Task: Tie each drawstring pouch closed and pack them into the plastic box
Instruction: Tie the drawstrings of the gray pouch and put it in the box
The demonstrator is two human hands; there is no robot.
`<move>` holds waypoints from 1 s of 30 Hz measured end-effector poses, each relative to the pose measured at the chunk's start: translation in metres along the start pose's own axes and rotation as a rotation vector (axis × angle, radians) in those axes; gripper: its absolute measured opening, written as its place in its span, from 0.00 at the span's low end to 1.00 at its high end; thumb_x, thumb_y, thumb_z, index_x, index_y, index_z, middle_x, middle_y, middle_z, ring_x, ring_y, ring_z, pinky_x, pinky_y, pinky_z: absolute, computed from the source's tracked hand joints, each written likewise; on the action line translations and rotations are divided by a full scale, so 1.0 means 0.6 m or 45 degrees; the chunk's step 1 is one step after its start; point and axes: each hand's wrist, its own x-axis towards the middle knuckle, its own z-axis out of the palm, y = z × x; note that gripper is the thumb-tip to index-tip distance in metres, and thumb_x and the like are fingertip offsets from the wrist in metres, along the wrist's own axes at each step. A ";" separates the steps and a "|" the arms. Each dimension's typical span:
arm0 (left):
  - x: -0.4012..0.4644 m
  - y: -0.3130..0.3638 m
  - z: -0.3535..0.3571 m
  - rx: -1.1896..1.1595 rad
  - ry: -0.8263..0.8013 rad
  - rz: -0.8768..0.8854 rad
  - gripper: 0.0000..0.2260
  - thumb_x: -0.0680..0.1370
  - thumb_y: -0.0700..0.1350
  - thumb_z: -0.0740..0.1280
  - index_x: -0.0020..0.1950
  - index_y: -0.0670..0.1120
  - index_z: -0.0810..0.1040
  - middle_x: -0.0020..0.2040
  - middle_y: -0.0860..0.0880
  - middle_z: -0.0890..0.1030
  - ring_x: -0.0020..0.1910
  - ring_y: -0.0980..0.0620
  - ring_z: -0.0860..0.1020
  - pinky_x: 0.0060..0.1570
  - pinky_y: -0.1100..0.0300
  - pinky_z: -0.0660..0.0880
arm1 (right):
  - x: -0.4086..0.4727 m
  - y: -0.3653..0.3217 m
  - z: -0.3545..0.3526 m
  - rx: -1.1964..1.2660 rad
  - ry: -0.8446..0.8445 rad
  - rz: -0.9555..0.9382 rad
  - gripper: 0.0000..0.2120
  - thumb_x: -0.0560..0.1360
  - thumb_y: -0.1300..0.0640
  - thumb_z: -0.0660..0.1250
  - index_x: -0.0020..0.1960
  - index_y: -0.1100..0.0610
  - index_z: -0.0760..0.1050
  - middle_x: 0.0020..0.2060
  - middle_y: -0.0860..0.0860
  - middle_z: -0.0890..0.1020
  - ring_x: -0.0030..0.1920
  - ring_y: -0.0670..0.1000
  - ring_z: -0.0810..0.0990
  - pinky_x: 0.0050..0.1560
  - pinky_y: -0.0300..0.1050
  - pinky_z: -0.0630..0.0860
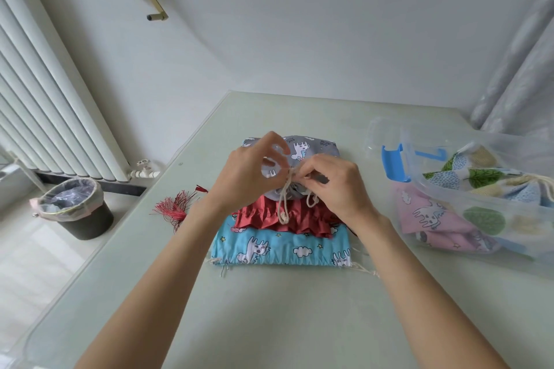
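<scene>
A grey pouch [302, 148] with white animal prints lies at the middle of the table, its mouth gathered toward me. Both hands work its cream drawstring [283, 207]. My left hand [248, 172] pinches the cord above the gathered mouth. My right hand [332, 181] pinches the cord from the other side. Loose cord ends hang over a red pouch [269, 219], which lies on a blue pouch [278, 247] with white animals and clouds. The clear plastic box [467, 198] with blue latches stands at the right and holds a pink pouch [428, 216] and a tree-print pouch [485, 174].
The box's clear lid [380, 135] lies behind it. A red tassel [177, 207] rests left of the pouches. On the floor to the left stands a lined waste bin [75, 208] below a white radiator [45, 93]. The table's left edge [120, 228] runs diagonally.
</scene>
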 end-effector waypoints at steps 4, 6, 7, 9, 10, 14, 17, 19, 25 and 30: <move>-0.002 0.009 0.000 0.106 0.003 0.149 0.12 0.72 0.36 0.69 0.50 0.48 0.71 0.40 0.55 0.79 0.39 0.57 0.80 0.42 0.62 0.78 | 0.004 -0.009 -0.018 0.299 -0.116 0.227 0.06 0.68 0.63 0.74 0.46 0.59 0.82 0.40 0.46 0.84 0.40 0.44 0.83 0.45 0.44 0.80; -0.008 0.008 0.003 -0.088 0.013 0.038 0.13 0.72 0.33 0.68 0.49 0.48 0.71 0.38 0.56 0.78 0.38 0.58 0.80 0.41 0.68 0.77 | 0.003 -0.012 -0.024 0.352 -0.164 0.293 0.08 0.69 0.63 0.73 0.48 0.60 0.82 0.41 0.47 0.85 0.41 0.43 0.84 0.46 0.40 0.80; -0.011 0.007 0.004 -0.148 0.021 -0.001 0.13 0.71 0.32 0.68 0.49 0.48 0.72 0.38 0.56 0.78 0.38 0.58 0.80 0.41 0.69 0.76 | 0.002 -0.014 -0.025 0.373 -0.174 0.321 0.08 0.69 0.63 0.73 0.49 0.60 0.81 0.42 0.47 0.84 0.42 0.42 0.84 0.47 0.37 0.79; -0.015 0.006 0.006 -0.183 0.026 -0.043 0.13 0.71 0.32 0.68 0.49 0.46 0.73 0.38 0.54 0.79 0.38 0.57 0.80 0.42 0.68 0.77 | -0.001 -0.016 -0.024 0.358 -0.180 0.336 0.08 0.70 0.62 0.72 0.48 0.62 0.81 0.41 0.45 0.83 0.42 0.40 0.83 0.47 0.33 0.78; -0.017 0.005 0.006 -0.167 0.029 -0.039 0.12 0.70 0.32 0.68 0.48 0.46 0.75 0.38 0.54 0.80 0.38 0.57 0.80 0.42 0.68 0.77 | -0.004 -0.017 -0.023 0.332 -0.176 0.334 0.07 0.70 0.61 0.72 0.47 0.62 0.81 0.40 0.45 0.83 0.42 0.40 0.83 0.46 0.32 0.78; -0.025 -0.004 0.008 0.184 0.010 0.102 0.06 0.72 0.38 0.68 0.46 0.45 0.81 0.38 0.52 0.79 0.35 0.57 0.75 0.40 0.64 0.75 | -0.011 -0.023 -0.018 0.186 -0.140 0.264 0.07 0.71 0.55 0.72 0.44 0.59 0.81 0.37 0.46 0.84 0.37 0.43 0.83 0.41 0.44 0.81; -0.033 -0.008 0.016 0.426 -0.020 0.126 0.05 0.74 0.43 0.66 0.46 0.44 0.80 0.39 0.49 0.79 0.38 0.51 0.74 0.38 0.56 0.74 | -0.017 -0.030 -0.011 0.045 -0.097 0.189 0.12 0.72 0.47 0.67 0.44 0.56 0.80 0.34 0.47 0.84 0.33 0.49 0.82 0.34 0.52 0.79; -0.039 -0.009 0.015 0.482 0.022 0.139 0.05 0.76 0.44 0.66 0.45 0.44 0.79 0.39 0.51 0.78 0.38 0.52 0.74 0.36 0.56 0.74 | -0.019 -0.032 -0.011 0.015 -0.077 0.181 0.13 0.73 0.46 0.65 0.43 0.55 0.80 0.33 0.47 0.84 0.32 0.50 0.81 0.33 0.51 0.78; -0.052 -0.005 -0.005 0.240 -0.065 -0.108 0.06 0.79 0.47 0.64 0.51 0.49 0.79 0.45 0.55 0.81 0.39 0.59 0.80 0.40 0.64 0.76 | -0.022 -0.038 -0.016 0.100 -0.048 0.259 0.11 0.71 0.46 0.68 0.43 0.54 0.82 0.36 0.46 0.85 0.34 0.48 0.82 0.35 0.51 0.79; -0.062 -0.010 -0.018 -0.244 0.092 -0.359 0.04 0.76 0.42 0.67 0.43 0.49 0.79 0.36 0.52 0.83 0.31 0.60 0.80 0.30 0.69 0.74 | -0.033 -0.036 -0.028 0.222 0.026 0.377 0.04 0.68 0.56 0.75 0.41 0.56 0.83 0.44 0.47 0.85 0.38 0.44 0.83 0.43 0.49 0.81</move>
